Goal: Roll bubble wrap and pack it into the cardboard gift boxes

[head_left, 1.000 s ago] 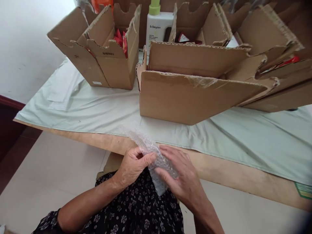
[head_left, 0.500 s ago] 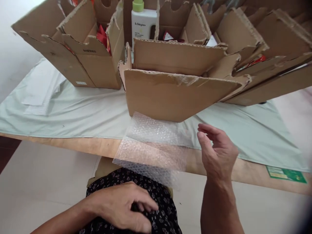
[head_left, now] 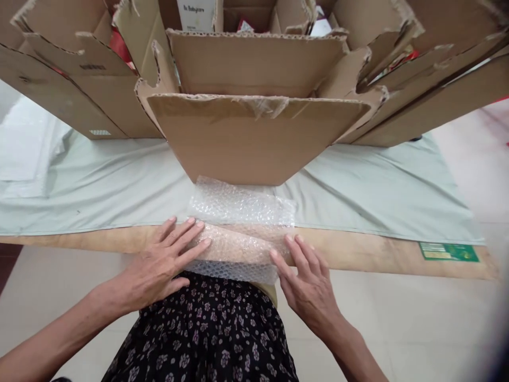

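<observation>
You have the bubble wrap (head_left: 242, 209) laid out before you, far part on the cloth (head_left: 382, 191), middle over the bare wooden edge of the table (head_left: 358, 253), near part reaching past that edge above the skirt (head_left: 214, 339); your left hand (head_left: 170, 257) is palm down, fingers spread, tips on the wrap's left side, thumb held away; your right hand (head_left: 304, 273) is also unclenched, fingers a little bent, tips at the right side; neither of your 2 hands grips anything.

Progress, by judgement: spreading looks nearly done; the sheet is open and mostly flat; a slanting line across its middle suggests a fold or overlapping layer, so some evening-out may be left; you have no item showing within the layers.

Hard to make out: whether that line is a crease or a 2nd sheet; how hard your fingertips press; whether the wrap's far edge touches the front box (head_left: 242, 140) or lies just beside it; the box's inner floor, hidden from you by its front wall; the bottle (head_left: 196, 15), cut off above, blocked below; the red packet (head_left: 120, 46), mostly inside the left box (head_left: 115, 93); print on the green card (head_left: 449, 251), too small to read.
</observation>
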Tool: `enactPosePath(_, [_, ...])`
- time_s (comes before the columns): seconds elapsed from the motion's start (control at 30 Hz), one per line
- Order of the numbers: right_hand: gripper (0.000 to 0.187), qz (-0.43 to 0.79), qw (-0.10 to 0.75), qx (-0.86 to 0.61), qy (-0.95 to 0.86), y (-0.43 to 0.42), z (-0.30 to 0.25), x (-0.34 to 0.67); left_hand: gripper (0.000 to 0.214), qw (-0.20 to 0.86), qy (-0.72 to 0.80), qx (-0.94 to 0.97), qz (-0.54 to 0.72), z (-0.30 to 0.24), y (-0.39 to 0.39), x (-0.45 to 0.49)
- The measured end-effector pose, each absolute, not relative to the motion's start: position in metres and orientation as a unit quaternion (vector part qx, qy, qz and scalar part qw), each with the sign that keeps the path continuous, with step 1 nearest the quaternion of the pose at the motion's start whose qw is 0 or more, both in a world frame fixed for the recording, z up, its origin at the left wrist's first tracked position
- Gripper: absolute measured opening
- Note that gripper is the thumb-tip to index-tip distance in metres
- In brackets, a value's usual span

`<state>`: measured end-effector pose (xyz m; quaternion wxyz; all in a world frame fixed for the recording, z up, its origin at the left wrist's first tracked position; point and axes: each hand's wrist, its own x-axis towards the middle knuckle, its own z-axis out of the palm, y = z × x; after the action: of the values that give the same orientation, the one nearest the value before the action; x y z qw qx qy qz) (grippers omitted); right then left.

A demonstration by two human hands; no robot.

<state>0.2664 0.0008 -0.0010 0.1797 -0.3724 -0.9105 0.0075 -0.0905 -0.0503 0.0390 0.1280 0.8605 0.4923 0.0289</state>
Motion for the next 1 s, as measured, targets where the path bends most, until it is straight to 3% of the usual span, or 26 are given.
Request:
enactPosePath(0.1, [0.049, 0.022, 0.245, -0.355, -0.902, 0.007, -0.001, 0.256, 0.084, 0.104, 0.483, 0.869, 0.02, 0.036, -0.052, -0.093])
enactPosePath(0.2, [0.037, 0.121, 0.322, -0.335, -0.877, 0.012, 0.008, 0.25, 0.078, 0.11, 0.479, 0.869, 0.051, 0.037, -0.054, -0.094])
enactPosePath(0.3, [0.031, 0.274, 0.354, -0.361, -0.818, 0.012, 0.021, 0.249, 0.066, 0.131, 0.479, 0.851, 0.171, 0.041, -0.051, -0.092])
enactPosePath(0.37, [0.026, 0.322, 0.357, -0.422, -0.769, 0.011, 0.029, 0.25, 0.045, 0.156, 0.483, 0.821, 0.262, 0.047, -0.046, -0.087])
enactPosePath(0.47, [0.014, 0.29, 0.348, -0.517, -0.726, 0.009, 0.033, 0.249, 0.017, 0.228, 0.551, 0.748, 0.291, 0.06, -0.033, -0.077])
enactPosePath(0.63, [0.023, 0.119, 0.304, -0.55, -0.769, 0.016, 0.021, 0.258, 0.027, 0.287, 0.682, 0.653, 0.162, 0.069, -0.014, -0.069])
enactPosePath(0.73, [0.043, 0.048, 0.278, -0.565, -0.776, 0.026, 0.016, 0.272, 0.046, 0.243, 0.711, 0.645, 0.139, 0.066, -0.011, -0.073])
enactPosePath(0.87, [0.052, 0.018, 0.223, -0.559, -0.799, 0.039, 0.015, 0.274, 0.039, 0.162, 0.748, 0.641, 0.067, 0.06, -0.01, -0.075])
enactPosePath(0.93, [0.046, 0.019, 0.214, -0.534, -0.818, 0.039, 0.014, 0.264, 0.031, 0.14, 0.737, 0.658, 0.059, 0.056, -0.01, -0.069])
enactPosePath(1.0, [0.024, 0.03, 0.243, -0.505, -0.828, 0.035, 0.012, 0.251, 0.019, 0.133, 0.711, 0.684, 0.089, 0.05, -0.011, -0.061])
